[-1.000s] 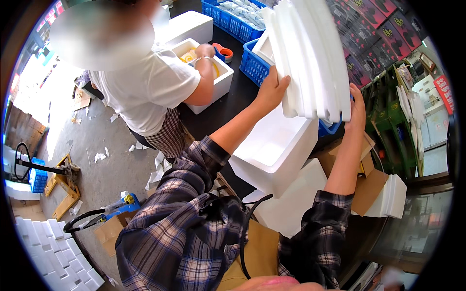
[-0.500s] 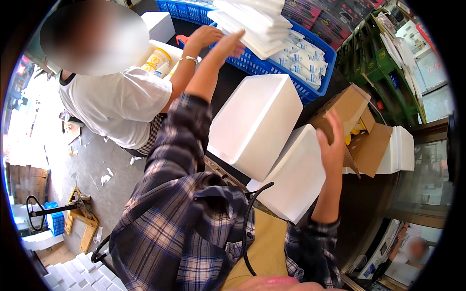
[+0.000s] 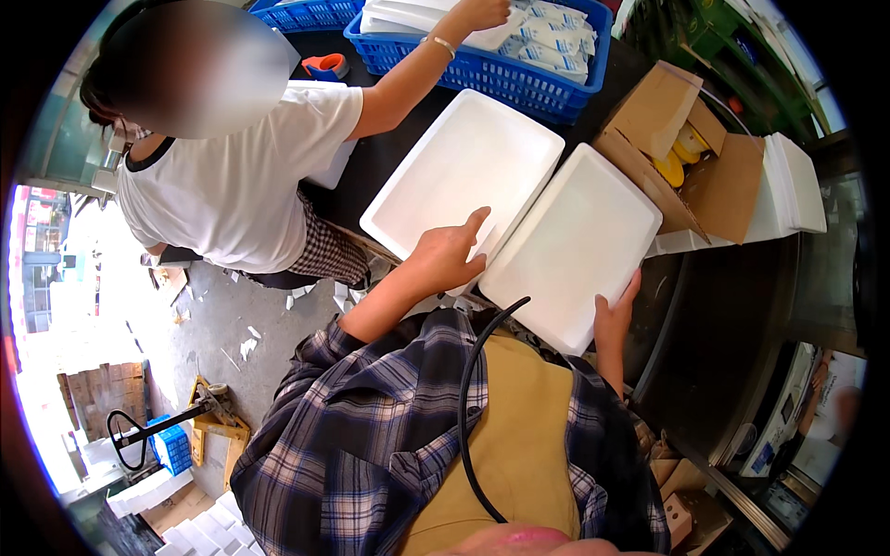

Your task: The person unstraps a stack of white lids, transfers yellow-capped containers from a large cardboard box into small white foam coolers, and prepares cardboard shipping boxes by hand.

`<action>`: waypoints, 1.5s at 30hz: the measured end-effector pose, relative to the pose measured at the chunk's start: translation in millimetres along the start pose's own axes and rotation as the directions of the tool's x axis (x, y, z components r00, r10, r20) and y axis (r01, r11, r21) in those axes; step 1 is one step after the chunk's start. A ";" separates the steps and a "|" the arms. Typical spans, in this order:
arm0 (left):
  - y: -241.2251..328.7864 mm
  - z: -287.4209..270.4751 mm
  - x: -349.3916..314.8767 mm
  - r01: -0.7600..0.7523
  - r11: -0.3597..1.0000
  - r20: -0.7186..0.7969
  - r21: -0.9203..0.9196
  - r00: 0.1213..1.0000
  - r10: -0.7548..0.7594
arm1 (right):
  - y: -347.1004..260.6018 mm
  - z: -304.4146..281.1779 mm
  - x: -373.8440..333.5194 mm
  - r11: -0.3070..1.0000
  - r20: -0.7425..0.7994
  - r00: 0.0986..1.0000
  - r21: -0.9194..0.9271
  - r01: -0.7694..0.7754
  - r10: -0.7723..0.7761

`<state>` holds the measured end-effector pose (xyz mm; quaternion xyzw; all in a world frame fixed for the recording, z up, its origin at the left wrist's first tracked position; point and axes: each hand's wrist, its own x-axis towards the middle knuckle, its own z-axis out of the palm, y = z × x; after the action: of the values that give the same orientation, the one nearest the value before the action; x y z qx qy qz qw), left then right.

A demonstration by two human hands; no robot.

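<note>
Near edge of the dark worktop (image 3: 732,334): two white foam boxes side by side, touching along one long side, both capped with white lids so their contents cannot be seen. Right foam box (image 3: 573,243): the right hand (image 3: 614,315) grips its near corner, fingers curled round the edge. Left foam box (image 3: 464,176): the left hand (image 3: 447,259) lies flat on its near end, fingers spread, fingertips close to the seam between the boxes.

Beyond, toward the right edge: an open brown cardboard carton (image 3: 681,153) holding yellow items, only partly visible; just beside it, a stack of white foam lids (image 3: 793,185).

Far edge: a blue plastic crate (image 3: 501,69) containing small white packets and white foam pieces; a co-worker's hand (image 3: 482,11) reaches into it. An orange tape dispenser (image 3: 324,67) lies near the crate's left end.

Change from half a second ago: both hands were raised, the left up by the crate; now they are down on the boxes.
</note>
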<state>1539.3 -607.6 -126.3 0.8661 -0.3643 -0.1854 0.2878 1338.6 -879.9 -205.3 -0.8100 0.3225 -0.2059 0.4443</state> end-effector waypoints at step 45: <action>211.7 57.7 354.9 -0.092 0.784 0.026 0.614 0.995 0.096 | -5.5 -130.8 170.9 0.590 0.491 0.694 -0.377 0.714 -0.527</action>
<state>1634.0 -1010.8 -75.8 0.8939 -0.4465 -0.0393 0.0010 1380.3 -1075.1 -124.5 -0.9834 -0.0202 -0.1122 0.1413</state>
